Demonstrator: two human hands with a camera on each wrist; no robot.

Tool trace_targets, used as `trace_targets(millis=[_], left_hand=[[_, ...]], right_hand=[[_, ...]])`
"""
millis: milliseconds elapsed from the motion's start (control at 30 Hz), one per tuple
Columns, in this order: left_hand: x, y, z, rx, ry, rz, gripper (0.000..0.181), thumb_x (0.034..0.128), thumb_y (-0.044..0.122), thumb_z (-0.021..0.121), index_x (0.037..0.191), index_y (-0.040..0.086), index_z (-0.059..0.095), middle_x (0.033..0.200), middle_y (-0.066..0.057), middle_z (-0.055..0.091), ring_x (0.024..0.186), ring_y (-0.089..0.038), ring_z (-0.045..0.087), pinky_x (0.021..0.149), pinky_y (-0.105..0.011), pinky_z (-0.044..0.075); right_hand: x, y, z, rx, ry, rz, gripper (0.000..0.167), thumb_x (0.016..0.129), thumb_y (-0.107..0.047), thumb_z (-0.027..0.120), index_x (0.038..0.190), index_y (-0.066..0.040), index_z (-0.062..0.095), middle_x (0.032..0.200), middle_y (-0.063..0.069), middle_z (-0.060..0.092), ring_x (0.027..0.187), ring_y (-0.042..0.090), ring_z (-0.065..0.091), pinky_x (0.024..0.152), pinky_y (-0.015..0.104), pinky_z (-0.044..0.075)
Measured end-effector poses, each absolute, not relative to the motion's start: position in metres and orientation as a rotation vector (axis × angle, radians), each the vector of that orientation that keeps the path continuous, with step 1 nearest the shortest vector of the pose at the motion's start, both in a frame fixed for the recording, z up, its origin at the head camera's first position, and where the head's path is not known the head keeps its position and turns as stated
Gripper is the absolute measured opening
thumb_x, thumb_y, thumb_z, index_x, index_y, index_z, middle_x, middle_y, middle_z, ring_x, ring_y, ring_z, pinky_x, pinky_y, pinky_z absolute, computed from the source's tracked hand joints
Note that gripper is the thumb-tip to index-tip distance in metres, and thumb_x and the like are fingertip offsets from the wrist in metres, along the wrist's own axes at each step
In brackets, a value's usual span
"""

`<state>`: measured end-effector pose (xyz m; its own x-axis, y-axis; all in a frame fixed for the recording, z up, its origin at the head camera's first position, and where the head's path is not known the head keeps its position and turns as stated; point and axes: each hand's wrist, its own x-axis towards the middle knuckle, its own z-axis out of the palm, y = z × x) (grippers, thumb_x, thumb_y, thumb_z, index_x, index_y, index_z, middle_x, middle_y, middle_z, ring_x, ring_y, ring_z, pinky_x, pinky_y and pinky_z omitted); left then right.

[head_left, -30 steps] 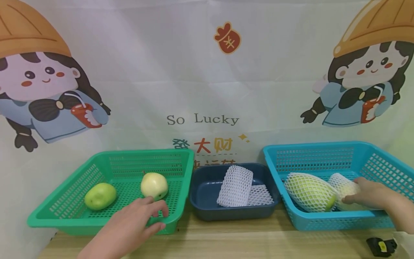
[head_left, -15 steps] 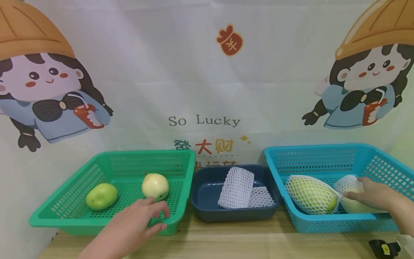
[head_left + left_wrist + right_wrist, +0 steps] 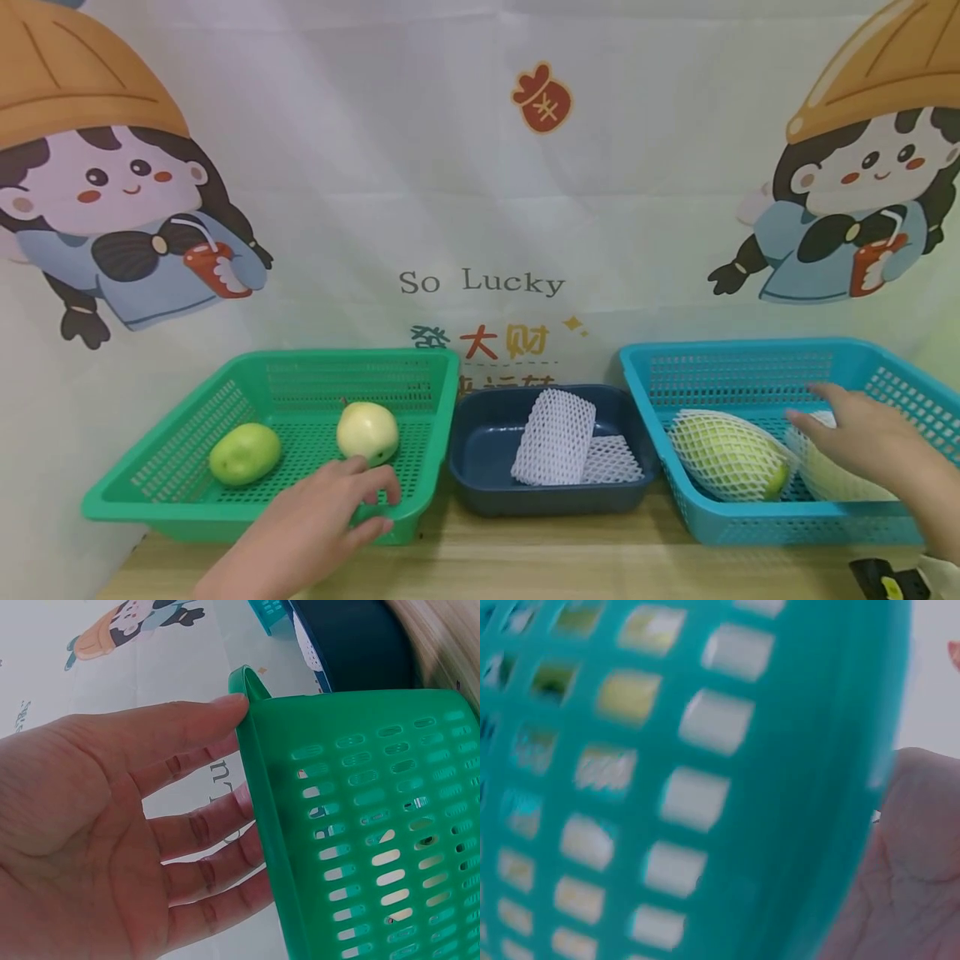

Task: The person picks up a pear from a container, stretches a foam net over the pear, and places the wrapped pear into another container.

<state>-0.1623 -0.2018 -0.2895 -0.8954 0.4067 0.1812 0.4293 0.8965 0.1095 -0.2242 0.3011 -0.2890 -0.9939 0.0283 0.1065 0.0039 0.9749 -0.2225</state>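
Observation:
My left hand lies over the front rim of the green basket, fingers loosely bent. In the left wrist view, the thumb touches the rim and the other fingers pass behind it. A pale yellow pear with a stem sits in that basket near the fingertips, with a green fruit to its left. My right hand hovers over the blue basket, fingers extended. Beneath it lies a pale fruit in a white foam net, partly covered. Beside that is a green fruit in a foam net.
Between the baskets stands a dark blue tray holding white foam nets. All three containers stand on a wooden table. A printed cloth hangs close behind. A black strapped device is near the right wrist.
My right hand has let go of the netted pale fruit and lifted a little, its fingers spreading. My left hand stays on the green basket. The head view has shifted slightly.

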Motion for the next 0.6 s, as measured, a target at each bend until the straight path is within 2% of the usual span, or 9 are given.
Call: trace_targets(millis=[133,267,500,600], left_hand=[[-0.162,-0.201,-0.290,-0.623,-2.906,-0.211,0.022,0.0776,0.031,0.073,0.088,0.037,0.055,0.086,0.015,0.052,0.081,-0.006,0.055,0.062,-0.028,0.044],[-0.162,-0.202,-0.290,-0.624,-2.897,-0.204,0.022,0.0773,0.031,0.074,0.088,0.038,0.055,0.086,0.017,0.052,0.082,-0.006,0.056,0.061,-0.026,0.044],[-0.162,-0.203,-0.291,-0.662,-2.889,-0.211,0.021,0.0781,0.031,0.073,0.089,0.037,0.056,0.085,0.016,0.051,0.081,-0.007,0.055,0.062,-0.028,0.043],[-0.162,-0.203,-0.291,-0.661,-2.893,-0.215,0.021,0.0783,0.031,0.073,0.089,0.037,0.056,0.085,0.016,0.051,0.080,-0.006,0.054,0.061,-0.028,0.043]], right_hand=[[-0.219,0.279,-0.284,0.124,-2.865,0.398,0.058,0.097,-0.035,0.046,0.127,0.015,0.041,0.125,0.042,0.040,0.107,0.059,0.041,0.081,0.067,0.037],[-0.211,0.247,-0.280,0.278,-2.756,0.511,0.047,0.096,-0.032,0.050,0.126,0.004,0.050,0.123,0.032,0.051,0.103,0.049,0.052,0.075,0.059,0.044],[-0.195,0.188,-0.286,0.490,-2.638,0.598,0.027,0.092,-0.024,0.059,0.115,-0.009,0.061,0.115,0.013,0.062,0.110,0.037,0.053,0.085,0.055,0.044],[-0.192,0.169,-0.294,0.611,-2.581,0.576,0.021,0.088,-0.019,0.064,0.108,-0.013,0.064,0.108,0.002,0.064,0.105,0.027,0.057,0.084,0.047,0.048]])
